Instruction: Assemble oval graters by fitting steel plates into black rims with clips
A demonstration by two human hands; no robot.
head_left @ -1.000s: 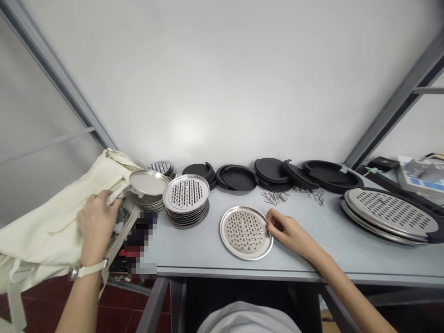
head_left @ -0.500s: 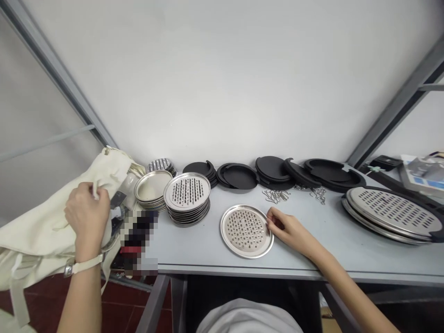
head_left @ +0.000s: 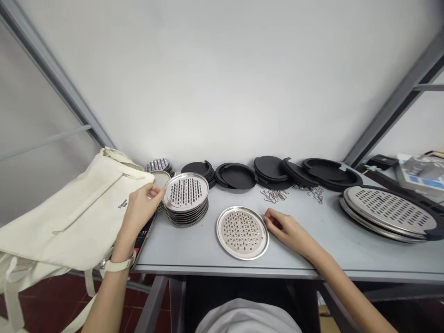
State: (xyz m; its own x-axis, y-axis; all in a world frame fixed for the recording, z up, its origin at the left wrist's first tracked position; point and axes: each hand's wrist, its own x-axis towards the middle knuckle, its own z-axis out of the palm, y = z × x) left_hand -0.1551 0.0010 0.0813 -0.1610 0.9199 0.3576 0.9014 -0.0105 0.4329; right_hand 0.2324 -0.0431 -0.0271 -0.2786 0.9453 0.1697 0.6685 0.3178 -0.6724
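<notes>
My left hand (head_left: 141, 206), a pale watch strap at its wrist, is at the left rim of a stack of round metal grater discs (head_left: 187, 192). Its fingers are loosely bent and apart, with nothing visible in them; whether the fingertips touch the top disc I cannot tell. A single grater disc (head_left: 243, 233) lies flat near the table's front edge. Just right of it rests my right hand (head_left: 282, 227), fingers curled closed, fingertips beside the rim and nothing seen in them. Partly behind my left hand is a pile of plain metal discs (head_left: 160, 176).
A cream bag (head_left: 79, 208) covers the table's left end, its flap down, with a phone (head_left: 141, 243) beside it. Along the wall stand black round holders (head_left: 239, 175) and small metal hooks (head_left: 274, 195). Larger oval graters (head_left: 391, 210) are stacked at right.
My left hand has let go of the bag's flap, which now lies down, and moved right to the grater stack. My right hand stays beside the single disc.
</notes>
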